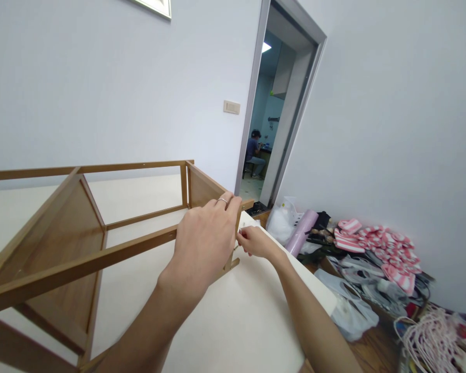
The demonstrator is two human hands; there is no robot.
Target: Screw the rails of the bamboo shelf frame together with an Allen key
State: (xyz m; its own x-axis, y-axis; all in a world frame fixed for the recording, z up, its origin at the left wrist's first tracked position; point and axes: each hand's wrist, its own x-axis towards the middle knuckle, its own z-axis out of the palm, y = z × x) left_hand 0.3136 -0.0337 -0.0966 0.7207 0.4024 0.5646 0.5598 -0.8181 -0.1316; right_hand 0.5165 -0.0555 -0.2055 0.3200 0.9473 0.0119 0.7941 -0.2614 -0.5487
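A brown wooden shelf frame (132, 249) lies on its side across a white tabletop (217, 316), its panels standing between long rails. My left hand (205, 238), with a ring on one finger, is wrapped over the near corner of the frame's right end. Close by, my right hand (254, 242) is closed in a pinch against the outer face of that end panel. Something thin and small shows by its fingertips, too small to name. The left palm and fingers hide much of the end panel.
Right of the table, the floor holds a pink roll (301, 233), plastic bags (349, 311), red-and-white striped cloth (388, 248) and a heap of white cord (431, 336). Beyond the doorway (264, 103) a person (254, 153) sits at a counter.
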